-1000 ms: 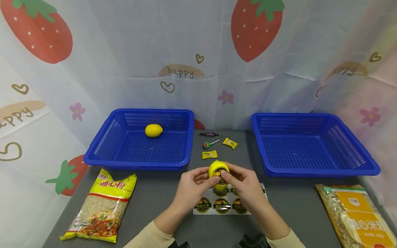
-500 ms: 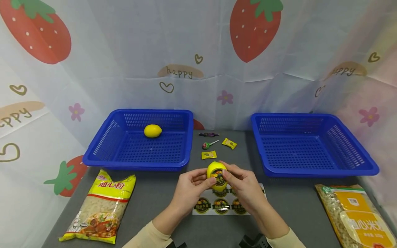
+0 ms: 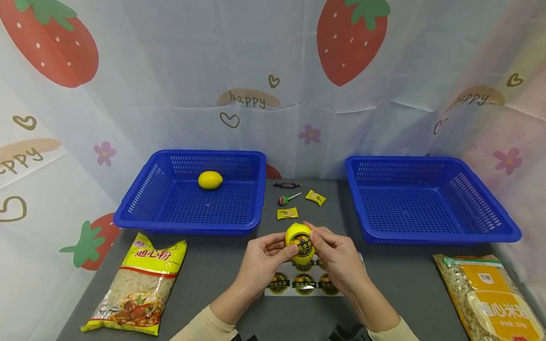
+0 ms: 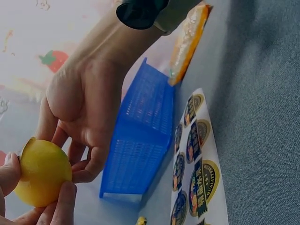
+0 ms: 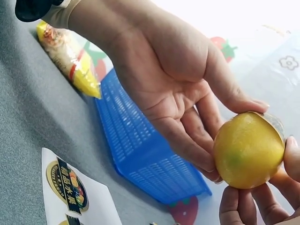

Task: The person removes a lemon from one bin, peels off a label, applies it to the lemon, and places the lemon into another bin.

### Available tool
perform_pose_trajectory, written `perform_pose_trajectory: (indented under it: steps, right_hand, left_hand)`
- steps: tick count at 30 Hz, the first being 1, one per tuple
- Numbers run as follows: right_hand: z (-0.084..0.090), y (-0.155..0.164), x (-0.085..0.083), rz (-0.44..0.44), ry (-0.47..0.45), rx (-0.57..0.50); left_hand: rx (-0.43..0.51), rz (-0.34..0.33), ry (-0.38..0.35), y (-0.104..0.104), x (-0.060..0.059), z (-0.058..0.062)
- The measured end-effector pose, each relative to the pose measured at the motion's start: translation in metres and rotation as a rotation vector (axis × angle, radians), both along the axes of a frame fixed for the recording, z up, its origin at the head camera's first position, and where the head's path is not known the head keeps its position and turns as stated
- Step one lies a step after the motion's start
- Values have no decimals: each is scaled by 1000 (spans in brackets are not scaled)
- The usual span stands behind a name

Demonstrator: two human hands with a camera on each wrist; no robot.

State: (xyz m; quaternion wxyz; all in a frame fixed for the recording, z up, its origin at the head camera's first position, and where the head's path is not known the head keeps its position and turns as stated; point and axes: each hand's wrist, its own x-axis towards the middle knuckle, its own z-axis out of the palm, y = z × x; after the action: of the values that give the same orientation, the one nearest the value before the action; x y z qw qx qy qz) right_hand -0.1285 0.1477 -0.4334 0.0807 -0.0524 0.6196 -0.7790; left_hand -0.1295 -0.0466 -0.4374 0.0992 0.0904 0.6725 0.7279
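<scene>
Both hands hold a yellow lemon (image 3: 299, 242) above the table's near middle. A round dark sticker (image 3: 304, 246) sits on the side of the lemon facing me. My left hand (image 3: 265, 258) cups the lemon from the left, fingers curled round it. My right hand (image 3: 335, 255) grips it from the right, with the thumb at the sticker's edge. The left wrist view has the lemon (image 4: 42, 172) between both hands' fingers. In the right wrist view the lemon (image 5: 248, 150) lies against the left palm. A sticker sheet (image 3: 304, 280) lies flat beneath the hands.
A blue basket (image 3: 141, 208) at the left holds a second lemon (image 3: 210, 180). Another blue basket (image 3: 507, 229) stands at the right with nothing visible in it. Small wrapped candies (image 3: 287, 213) lie between them. A pasta bag (image 3: 141, 284) lies front left, an orange bag (image 3: 490, 298) front right.
The hands and lemon stay almost in place. The right thumb has shifted slightly across the sticker on the lemon.
</scene>
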Motion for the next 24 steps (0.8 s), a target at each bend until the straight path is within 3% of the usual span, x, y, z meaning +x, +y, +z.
perform_pose_trajectory:
  steps: [14,18,24]
  right_hand:
    - [-1,2,-1,-56,39,103]
    - [0,1,5,-89,61,200]
    - [2,-5,11,-173,110,360]
  left_hand:
    - [15,-58,7,3,-3,-3]
    - [-49,-65,39,6,-2,0]
    - [-203,-3,117,12,2,6]
